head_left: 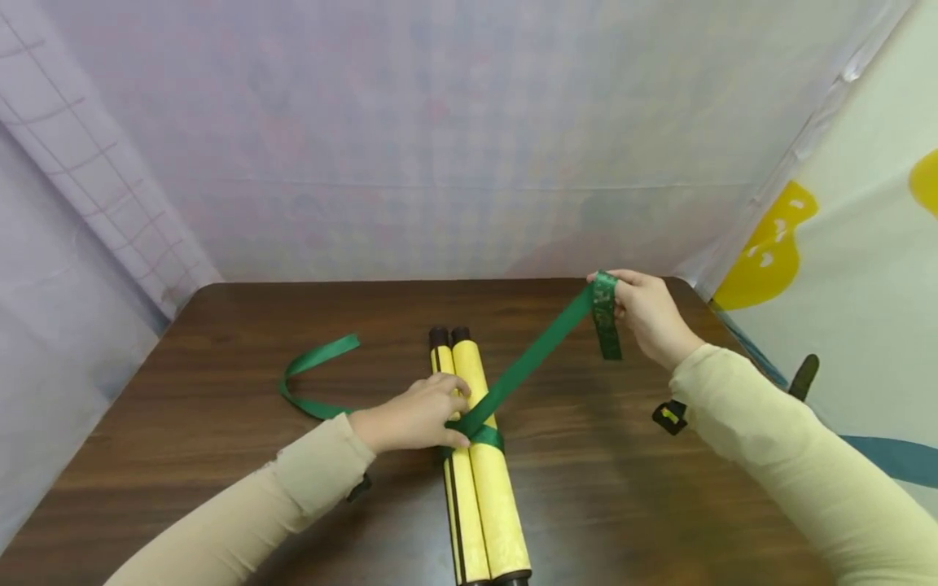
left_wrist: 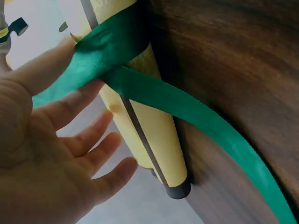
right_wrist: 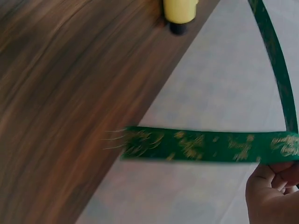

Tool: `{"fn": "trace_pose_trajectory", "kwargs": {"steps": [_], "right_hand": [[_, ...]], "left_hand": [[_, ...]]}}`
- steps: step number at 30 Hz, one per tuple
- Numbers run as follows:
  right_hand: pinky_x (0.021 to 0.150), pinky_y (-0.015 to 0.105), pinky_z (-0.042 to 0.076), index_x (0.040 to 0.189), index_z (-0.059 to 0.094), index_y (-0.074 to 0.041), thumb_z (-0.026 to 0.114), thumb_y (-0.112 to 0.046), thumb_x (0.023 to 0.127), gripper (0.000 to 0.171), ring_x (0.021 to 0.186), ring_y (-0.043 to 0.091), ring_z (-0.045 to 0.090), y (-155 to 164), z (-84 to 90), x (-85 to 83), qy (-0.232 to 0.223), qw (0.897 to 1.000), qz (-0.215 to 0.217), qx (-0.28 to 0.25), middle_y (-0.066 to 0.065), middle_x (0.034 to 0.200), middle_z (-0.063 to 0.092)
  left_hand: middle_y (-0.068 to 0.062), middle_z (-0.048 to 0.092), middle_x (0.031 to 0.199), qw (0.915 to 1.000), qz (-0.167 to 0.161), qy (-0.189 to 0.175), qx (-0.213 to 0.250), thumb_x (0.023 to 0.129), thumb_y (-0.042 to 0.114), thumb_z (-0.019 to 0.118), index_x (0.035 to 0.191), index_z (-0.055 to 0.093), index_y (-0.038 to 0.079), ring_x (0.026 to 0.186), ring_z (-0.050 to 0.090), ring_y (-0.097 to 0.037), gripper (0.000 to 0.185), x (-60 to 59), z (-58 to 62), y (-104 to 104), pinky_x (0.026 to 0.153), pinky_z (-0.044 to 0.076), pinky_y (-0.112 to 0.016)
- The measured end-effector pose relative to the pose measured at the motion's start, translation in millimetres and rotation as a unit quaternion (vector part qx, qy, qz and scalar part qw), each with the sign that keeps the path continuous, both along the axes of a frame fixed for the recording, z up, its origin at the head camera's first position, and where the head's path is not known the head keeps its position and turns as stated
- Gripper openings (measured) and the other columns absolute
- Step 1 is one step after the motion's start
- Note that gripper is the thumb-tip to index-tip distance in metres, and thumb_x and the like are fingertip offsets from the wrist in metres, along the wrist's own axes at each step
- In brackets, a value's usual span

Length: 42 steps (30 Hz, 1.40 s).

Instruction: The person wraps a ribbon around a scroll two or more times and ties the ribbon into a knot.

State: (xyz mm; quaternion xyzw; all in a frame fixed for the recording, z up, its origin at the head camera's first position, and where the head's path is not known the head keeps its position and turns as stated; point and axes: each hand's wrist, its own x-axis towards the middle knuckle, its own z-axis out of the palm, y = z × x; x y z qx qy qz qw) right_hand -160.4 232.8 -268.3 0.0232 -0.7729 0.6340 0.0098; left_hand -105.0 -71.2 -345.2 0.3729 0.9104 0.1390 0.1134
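Two yellow rolled scrolls [head_left: 501, 505] with dark end knobs lie side by side on the brown table [head_left: 242, 488]. A green ribbon [head_left: 529, 360] wraps around their middle and crosses over itself on top. At that crossing my left hand [head_left: 418, 411] holds the ribbon between thumb and index finger, its other fingers spread over the scrolls [left_wrist: 154, 135]. Up and to the right, my right hand [head_left: 648, 313] pinches the ribbon near one end, drawing that length out taut. A short gold-patterned tail [right_wrist: 196, 144] with a frayed end hangs from its fingers.
The ribbon's other end [head_left: 320, 356] curls loosely on the table to the left of the scrolls. Pale cloth [head_left: 440, 146] hangs behind the table's back edge. At the right is a white cloth [head_left: 865, 325] with yellow shapes. Each wrist carries a small dark device.
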Motion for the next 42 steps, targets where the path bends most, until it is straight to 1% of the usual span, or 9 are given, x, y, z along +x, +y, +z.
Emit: {"fn": "trace_pose_trajectory", "kwargs": {"steps": [7, 15, 18, 20, 25, 30, 33, 37, 42], "right_hand": [[0.057, 0.02, 0.043, 0.124, 0.051, 0.009, 0.044, -0.016, 0.096, 0.038, 0.063, 0.008, 0.047, 20.4, -14.2, -11.1, -0.024, 0.998, -0.026, 0.052, -0.007, 0.067, 0.049], [0.062, 0.021, 0.048, 0.131, 0.041, 0.014, 0.042, -0.009, 0.096, 0.042, 0.062, 0.004, 0.054, 32.8, -48.6, -16.8, -0.054, 0.995, -0.033, 0.075, -0.01, 0.068, 0.055], [0.067, 0.023, 0.051, 0.131, 0.039, 0.015, 0.043, -0.007, 0.096, 0.042, 0.066, 0.004, 0.057, 33.8, -58.1, -17.8, -0.062, 0.996, -0.023, 0.066, -0.006, 0.076, 0.059], [0.073, 0.025, 0.052, 0.131, 0.039, 0.015, 0.044, -0.005, 0.096, 0.041, 0.071, 0.005, 0.06, 32.7, -60.7, -17.2, -0.06, 0.996, -0.017, 0.057, 0.004, 0.089, 0.062], [0.086, 0.031, 0.05, 0.131, 0.044, 0.011, 0.04, 0.0, 0.093, 0.04, 0.091, 0.018, 0.064, 12.9, -60.7, -4.1, -0.025, 0.994, -0.007, 0.103, 0.026, 0.122, 0.054], [0.084, 0.042, 0.05, 0.122, 0.058, 0.002, 0.049, -0.011, 0.094, 0.032, 0.096, 0.029, 0.064, -36.0, -62.0, 28.2, -0.008, 0.976, 0.088, 0.197, 0.02, 0.114, 0.063], [0.079, 0.039, 0.051, 0.118, 0.062, -0.002, 0.054, -0.023, 0.095, 0.033, 0.094, 0.026, 0.065, -64.0, -61.5, 47.8, 0.0, 0.953, 0.169, 0.253, 0.013, 0.108, 0.066], [0.078, 0.036, 0.052, 0.124, 0.058, -0.002, 0.059, -0.036, 0.092, 0.047, 0.098, 0.02, 0.063, -88.7, -61.8, 63.9, 0.01, 0.925, 0.232, 0.301, 0.009, 0.113, 0.064], [0.08, 0.035, 0.052, 0.133, 0.048, 0.0, 0.064, -0.036, 0.088, 0.06, 0.104, 0.022, 0.06, -101.2, -66.8, 69.0, -0.007, 0.923, 0.258, 0.286, 0.012, 0.126, 0.055]], "left_hand": [[-0.014, 0.046, 0.134, 0.9997, 0.003, -0.017, 0.017, 0.083, 0.034, 0.07, 0.092, 0.069, 0.012, 0.128, 0.034, -0.035, 0.024, -8.2, -8.9, 1.5, 0.097, 0.034, -0.055], [-0.023, 0.028, 0.146, 0.9938, 0.021, -0.071, 0.083, 0.085, 0.025, 0.069, 0.078, 0.061, 0.013, 0.135, 0.021, -0.042, 0.016, -8.2, -17.1, 6.1, 0.105, 0.026, -0.055], [-0.02, 0.034, 0.142, 0.9937, 0.019, -0.061, 0.092, 0.085, 0.022, 0.069, 0.079, 0.06, 0.013, 0.131, 0.028, -0.039, 0.015, -8.2, -13.0, 7.0, 0.103, 0.032, -0.051], [-0.016, 0.04, 0.135, 0.9933, 0.018, -0.057, 0.099, 0.086, 0.021, 0.068, 0.082, 0.061, 0.011, 0.126, 0.036, -0.035, 0.013, -8.6, -9.4, 7.5, 0.099, 0.037, -0.047], [-0.008, 0.052, 0.11, 0.9927, 0.015, -0.067, 0.099, 0.086, 0.018, 0.068, 0.088, 0.059, 0.01, 0.098, 0.051, -0.021, 0.012, -8.3, -3.0, 7.0, 0.08, 0.045, -0.034], [-0.001, 0.054, 0.082, 0.9931, 0.018, -0.082, 0.082, 0.087, 0.02, 0.067, 0.084, 0.057, 0.014, 0.068, 0.046, -0.012, 0.012, -6.9, 0.5, 3.3, 0.059, 0.04, -0.025], [0.004, 0.052, 0.072, 0.9908, 0.025, -0.102, 0.085, 0.088, 0.02, 0.066, 0.085, 0.056, 0.015, 0.059, 0.045, -0.009, 0.011, -7.1, 4.3, 0.7, 0.053, 0.039, -0.023], [0.004, 0.048, 0.065, 0.9872, 0.024, -0.123, 0.099, 0.089, 0.017, 0.064, 0.084, 0.056, 0.012, 0.054, 0.042, -0.008, 0.011, -8.3, 11.7, -2.2, 0.051, 0.037, -0.022], [0.003, 0.047, 0.067, 0.9887, 0.023, -0.113, 0.096, 0.088, 0.015, 0.066, 0.084, 0.053, 0.011, 0.054, 0.04, -0.008, 0.014, -8.8, 16.5, -3.2, 0.05, 0.035, -0.022]]}}
